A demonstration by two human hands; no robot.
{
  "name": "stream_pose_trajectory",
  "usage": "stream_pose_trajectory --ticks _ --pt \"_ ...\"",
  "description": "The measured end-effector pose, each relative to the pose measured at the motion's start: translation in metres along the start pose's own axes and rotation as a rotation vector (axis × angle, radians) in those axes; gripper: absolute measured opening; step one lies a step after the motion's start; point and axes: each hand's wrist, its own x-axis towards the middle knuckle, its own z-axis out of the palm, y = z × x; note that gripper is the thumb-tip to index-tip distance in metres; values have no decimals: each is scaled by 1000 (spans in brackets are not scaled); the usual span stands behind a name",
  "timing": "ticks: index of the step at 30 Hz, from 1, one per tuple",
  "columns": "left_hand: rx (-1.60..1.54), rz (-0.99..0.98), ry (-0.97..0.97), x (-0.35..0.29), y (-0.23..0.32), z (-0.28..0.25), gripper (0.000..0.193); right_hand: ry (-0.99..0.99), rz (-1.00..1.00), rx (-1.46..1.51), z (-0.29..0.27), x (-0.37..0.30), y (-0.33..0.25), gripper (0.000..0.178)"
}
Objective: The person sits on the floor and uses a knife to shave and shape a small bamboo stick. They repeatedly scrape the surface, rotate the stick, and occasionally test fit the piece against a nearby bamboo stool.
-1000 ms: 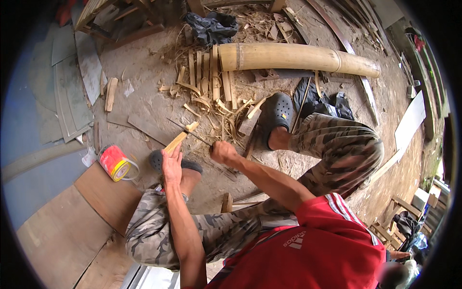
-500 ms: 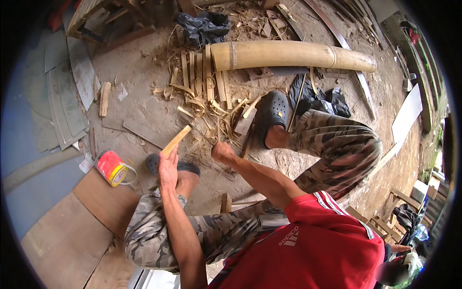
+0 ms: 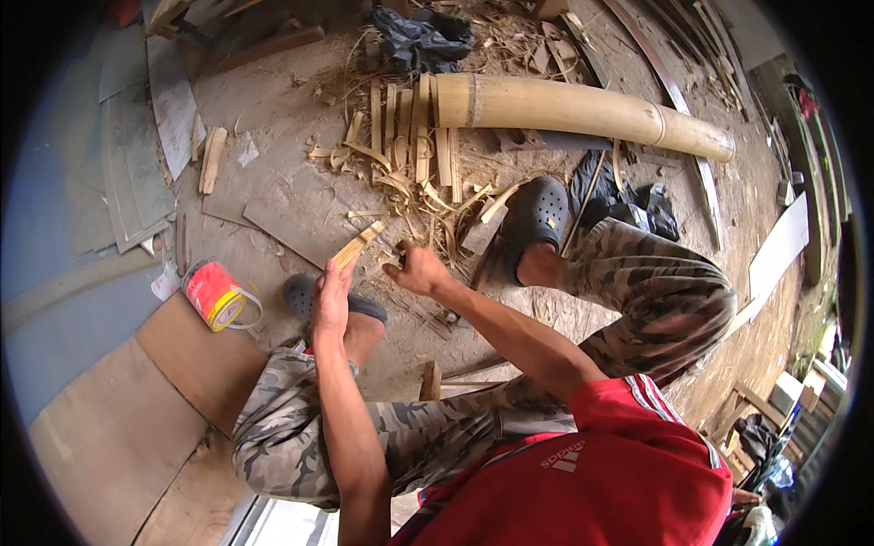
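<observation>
My left hand [image 3: 330,305] is closed around the lower end of a short split bamboo strip [image 3: 360,243], which points up and to the right. To the right of the strip is my right hand [image 3: 421,271], its fingers curled and the thumb side toward the strip. A small dark bit shows at its fingertips, but what it holds is too small to name. Curled bamboo shavings [image 3: 437,211] lie on the ground beyond both hands. Several pale split strips [image 3: 421,136] rest side by side behind them.
A thick bamboo pole [image 3: 564,107] lies across the far side. Black plastic bags [image 3: 423,41] sit behind and beside it. A red and yellow bucket [image 3: 214,293] stands at left near brown boards [image 3: 196,364]. My feet, in dark clogs [image 3: 539,214], flank the work area.
The view has shifted, so the ground things sit farther right. My right hand has turned, its thumb side now nearer the bamboo strip, which is tilted more to the right in my left hand.
</observation>
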Motion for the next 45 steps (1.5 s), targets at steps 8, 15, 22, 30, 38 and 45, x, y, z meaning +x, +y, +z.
stream_pose_trajectory --ticks 8,15,22,30,38,45 --pt "137 -51 29 15 14 20 82 143 -63 277 -18 -28 -3 35" --pt "134 -55 47 14 0 14 81 139 -85 14 -22 -27 -4 23" --pt "155 -29 11 17 8 12 86 -34 132 -235 10 -24 28 28" --pt "69 -34 49 12 -3 2 83 146 -72 88 -14 -36 -20 33" --pt "26 -34 42 7 -5 -1 82 83 16 -76 -5 -29 -3 32" --pt "3 -54 48 11 1 4 80 43 25 -133 15 -24 16 25"
